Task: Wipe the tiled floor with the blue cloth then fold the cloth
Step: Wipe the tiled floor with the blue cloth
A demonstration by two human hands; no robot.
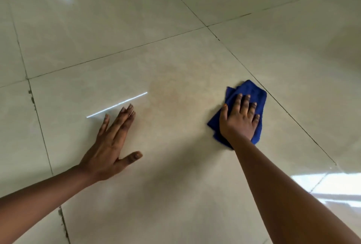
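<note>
A bunched blue cloth (252, 92) lies on the glossy beige tiled floor (175, 58), right of centre. My right hand (238, 118) presses flat on top of it with fingers spread, covering its middle; cloth shows beyond the fingertips and along both sides of the hand. My left hand (113, 146) rests flat on the bare tile to the left, fingers extended and thumb out, holding nothing. Both forearms reach in from the bottom of the view.
Dark grout lines (283, 105) cross the floor, one running just right of the cloth. A thin bright line of reflected light (117, 105) sits beyond my left fingertips. A window reflection (336, 187) glares at the lower right.
</note>
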